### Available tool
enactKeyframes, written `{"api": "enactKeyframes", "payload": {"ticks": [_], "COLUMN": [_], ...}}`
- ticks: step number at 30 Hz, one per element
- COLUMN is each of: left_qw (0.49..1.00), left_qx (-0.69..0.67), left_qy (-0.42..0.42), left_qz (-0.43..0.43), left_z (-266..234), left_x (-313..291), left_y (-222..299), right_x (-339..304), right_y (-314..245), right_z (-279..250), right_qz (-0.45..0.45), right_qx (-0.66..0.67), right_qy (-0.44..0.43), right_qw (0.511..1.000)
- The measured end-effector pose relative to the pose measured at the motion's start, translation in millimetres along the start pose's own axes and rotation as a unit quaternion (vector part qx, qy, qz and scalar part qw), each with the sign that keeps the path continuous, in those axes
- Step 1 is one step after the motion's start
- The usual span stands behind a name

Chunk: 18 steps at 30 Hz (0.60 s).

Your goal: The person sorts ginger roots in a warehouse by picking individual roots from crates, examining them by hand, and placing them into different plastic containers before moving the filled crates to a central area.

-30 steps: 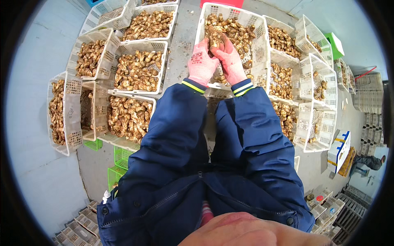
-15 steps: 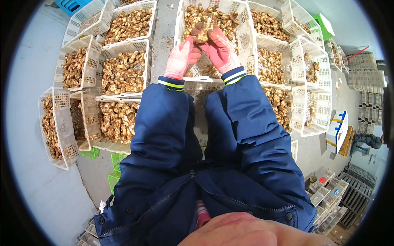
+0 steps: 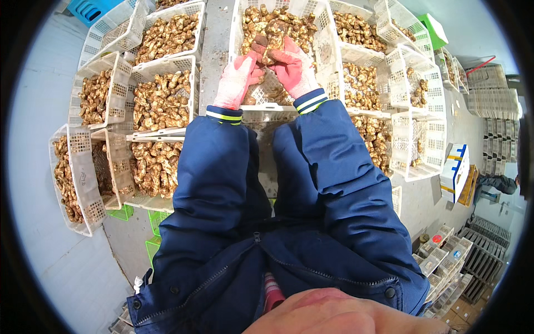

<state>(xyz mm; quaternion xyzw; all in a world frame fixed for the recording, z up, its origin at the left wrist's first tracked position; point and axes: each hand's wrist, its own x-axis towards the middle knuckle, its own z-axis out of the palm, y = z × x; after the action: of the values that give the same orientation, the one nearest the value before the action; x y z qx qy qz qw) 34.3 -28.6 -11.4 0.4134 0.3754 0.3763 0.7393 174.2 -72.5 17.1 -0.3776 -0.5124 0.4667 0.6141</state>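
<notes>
Both my hands wear pink-and-white gloves and are over a white perforated crate [image 3: 332, 50] of brown-and-cream mushrooms at the top centre. My right hand [image 3: 295, 69] is closed on a knobbly mushroom [image 3: 276, 33], which is hard to separate from those behind it. Beside it, my left hand [image 3: 238, 80] is closed, its fingers around a dark brown mushroom piece [image 3: 259, 43]. Loose mushrooms [image 3: 250, 22] lie at the far end of the crate. Its near part shows bare mesh and a few mushrooms, partly hidden by my hands.
More white crates of mushrooms stand to the left [image 3: 161, 100] and to the right [image 3: 364, 86]. Green crates [image 3: 158, 220] are low at the left. A white box with blue straps [image 3: 455, 172] and stacked grey crates [image 3: 492, 103] are at the right, near another person's sleeve [image 3: 498, 183].
My hands have drawn slightly apart. The dark brown piece now shows at my left fingers, apart from the mushroom in my right hand. The view has shifted slightly.
</notes>
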Motion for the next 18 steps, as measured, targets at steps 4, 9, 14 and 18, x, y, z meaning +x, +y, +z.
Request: {"api": "enactKeyframes", "payload": {"ticks": [4,9,14,18], "left_qw": [1.000,1.000,0.999,1.000], "left_qx": [-0.009,0.006,0.040,0.023], "left_qy": [-0.012,-0.002,0.015,-0.002], "left_qz": [-0.002,0.000,-0.001,0.001], "left_z": [-3.9,1.0,-4.4,-4.5], "left_x": [0.1,1.5,-0.8,0.0], "left_y": [-0.1,-2.6,-2.0,-1.7], "right_x": [2.2,7.9,0.0,0.7], "right_y": [11.7,22.2,1.0,1.8], "right_z": [1.2,-8.9,6.7,3.6], "right_qz": [0.083,0.113,0.168,0.125], "right_qx": [0.149,0.293,0.281,0.187], "right_qy": [0.087,0.077,0.130,0.102], "right_qw": [0.981,0.946,0.936,0.969]}}
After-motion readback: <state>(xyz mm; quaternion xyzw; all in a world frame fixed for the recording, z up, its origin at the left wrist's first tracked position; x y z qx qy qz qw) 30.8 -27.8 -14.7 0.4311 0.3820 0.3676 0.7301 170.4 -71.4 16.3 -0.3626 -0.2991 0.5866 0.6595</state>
